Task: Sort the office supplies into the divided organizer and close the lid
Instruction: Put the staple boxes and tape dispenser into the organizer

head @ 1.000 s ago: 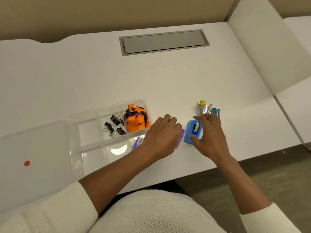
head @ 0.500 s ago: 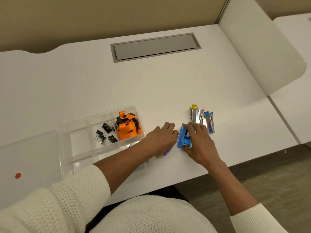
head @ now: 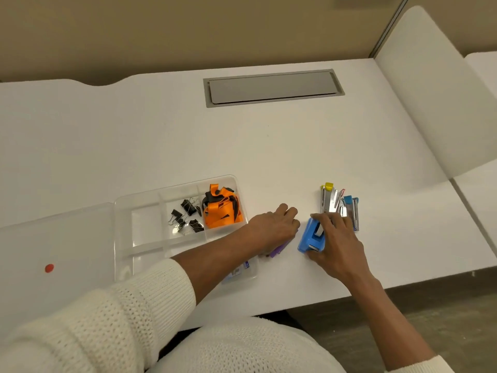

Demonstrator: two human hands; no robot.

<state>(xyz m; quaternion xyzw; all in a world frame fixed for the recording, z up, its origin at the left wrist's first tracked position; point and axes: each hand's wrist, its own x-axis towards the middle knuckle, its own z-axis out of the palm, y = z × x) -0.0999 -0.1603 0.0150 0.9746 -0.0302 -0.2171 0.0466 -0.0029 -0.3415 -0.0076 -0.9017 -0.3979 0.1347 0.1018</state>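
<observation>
A clear divided organizer (head: pixel 123 211) sits at the desk's front left, its lid (head: pixel 53 238) lying open to the left. Inside are black binder clips (head: pixel 185 216) and an orange-and-black strap bundle (head: pixel 222 207). A small blue-and-white item (head: pixel 240 269) lies in a front compartment. My left hand (head: pixel 271 228) rests palm down over a purple item (head: pixel 281 249) just right of the organizer. My right hand (head: pixel 336 238) grips a blue tape dispenser (head: pixel 310 236) on the desk. Several small staplers (head: pixel 338 204) lie just beyond it.
A grey cable hatch (head: pixel 271 87) is set in the desk at the back. A white partition (head: pixel 430 98) rises on the right. The desk's front edge (head: pixel 403 285) runs close below my right hand. A red dot (head: pixel 49 268) marks the lid.
The view has shifted, moving everything right and down. My right hand has turned the blue tape dispenser and closed around it. My left hand stays over the purple item.
</observation>
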